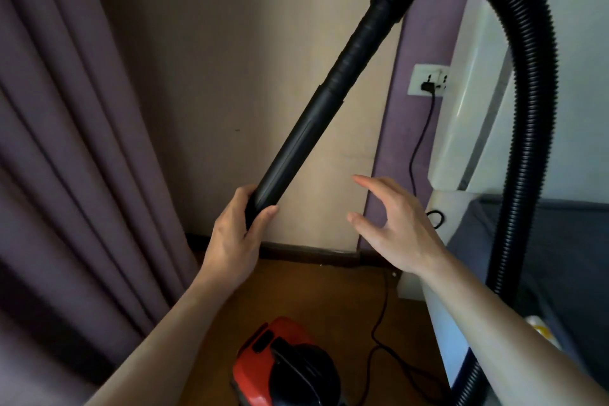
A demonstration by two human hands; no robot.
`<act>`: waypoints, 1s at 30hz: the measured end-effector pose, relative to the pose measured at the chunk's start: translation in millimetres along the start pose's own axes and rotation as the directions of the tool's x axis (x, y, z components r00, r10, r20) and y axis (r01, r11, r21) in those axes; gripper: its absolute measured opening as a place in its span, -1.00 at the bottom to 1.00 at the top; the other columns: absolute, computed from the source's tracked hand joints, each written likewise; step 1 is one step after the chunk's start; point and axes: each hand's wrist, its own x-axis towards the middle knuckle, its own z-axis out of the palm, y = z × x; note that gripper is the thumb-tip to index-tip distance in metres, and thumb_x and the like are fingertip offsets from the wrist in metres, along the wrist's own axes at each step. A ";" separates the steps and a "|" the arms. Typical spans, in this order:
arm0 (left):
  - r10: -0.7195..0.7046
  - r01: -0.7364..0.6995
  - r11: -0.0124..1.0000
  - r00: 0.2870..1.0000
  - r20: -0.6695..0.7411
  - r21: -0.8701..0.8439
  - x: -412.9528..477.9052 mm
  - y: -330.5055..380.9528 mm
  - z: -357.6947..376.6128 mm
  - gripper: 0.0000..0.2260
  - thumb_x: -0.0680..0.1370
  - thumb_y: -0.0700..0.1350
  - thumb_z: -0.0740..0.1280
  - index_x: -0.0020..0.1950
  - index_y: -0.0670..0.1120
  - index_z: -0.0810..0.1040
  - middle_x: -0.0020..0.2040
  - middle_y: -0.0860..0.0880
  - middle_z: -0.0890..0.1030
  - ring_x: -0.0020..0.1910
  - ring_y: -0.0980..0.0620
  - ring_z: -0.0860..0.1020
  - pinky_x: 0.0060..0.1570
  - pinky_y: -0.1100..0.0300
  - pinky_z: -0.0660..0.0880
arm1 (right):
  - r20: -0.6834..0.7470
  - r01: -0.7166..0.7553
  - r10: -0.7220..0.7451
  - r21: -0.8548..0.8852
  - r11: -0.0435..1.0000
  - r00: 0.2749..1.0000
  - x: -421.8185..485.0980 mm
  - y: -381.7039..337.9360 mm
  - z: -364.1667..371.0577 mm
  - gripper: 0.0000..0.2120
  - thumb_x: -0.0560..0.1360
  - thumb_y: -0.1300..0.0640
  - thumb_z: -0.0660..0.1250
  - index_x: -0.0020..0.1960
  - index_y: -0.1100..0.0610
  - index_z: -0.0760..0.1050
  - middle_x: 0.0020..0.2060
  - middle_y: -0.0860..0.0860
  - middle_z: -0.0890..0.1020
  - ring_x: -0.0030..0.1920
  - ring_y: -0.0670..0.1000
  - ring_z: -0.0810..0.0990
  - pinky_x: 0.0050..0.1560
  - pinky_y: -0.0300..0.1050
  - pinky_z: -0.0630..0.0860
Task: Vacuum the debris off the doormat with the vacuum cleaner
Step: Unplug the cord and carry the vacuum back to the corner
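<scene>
Cropped, hidden
We note the red-and-black plastic vacuum cleaner body (260,369) cut by the bottom edge; the left hand (230,241) hides the black plastic tube (296,142) end.

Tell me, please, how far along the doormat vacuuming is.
Done: a cord is plugged into the wall socket. In hand: the left hand grips the end of the wand; the right hand hovers open beside it. Left: everything else; no doormat is in view.

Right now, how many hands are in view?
2. The left hand grips the lower end of the black tube; the right hand hovers open beside it, touching nothing.
</scene>
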 end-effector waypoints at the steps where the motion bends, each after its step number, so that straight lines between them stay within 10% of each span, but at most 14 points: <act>1: -0.005 0.005 1.000 1.000 0.010 -0.009 5.8 1.7 1.8 -0.73 0.61 0.01 0.27 0.29 -0.02 0.41 -0.04 0.17 0.49 -0.13 0.30 0.50 -0.19 0.52 0.38 | -0.018 -0.003 0.003 0.002 1.000 1.000 2.4 2.4 -5.0 -0.41 0.56 -0.06 0.39 0.54 -0.02 0.33 0.42 -0.09 0.45 0.36 -0.21 0.35 0.34 -0.18 0.34; 30: 0.105 -0.039 0.963 0.966 0.237 -0.265 182.8 3.6 129.4 -0.66 0.50 0.15 0.27 0.22 0.05 0.43 -0.08 0.09 0.55 -0.12 0.28 0.54 -0.27 0.41 0.48 | -0.264 -0.316 0.258 -0.207 0.926 0.929 139.6 98.6 -90.4 -0.40 0.53 -0.06 0.42 0.52 0.04 0.37 0.35 -0.04 0.48 0.35 -0.05 0.46 0.40 -0.10 0.39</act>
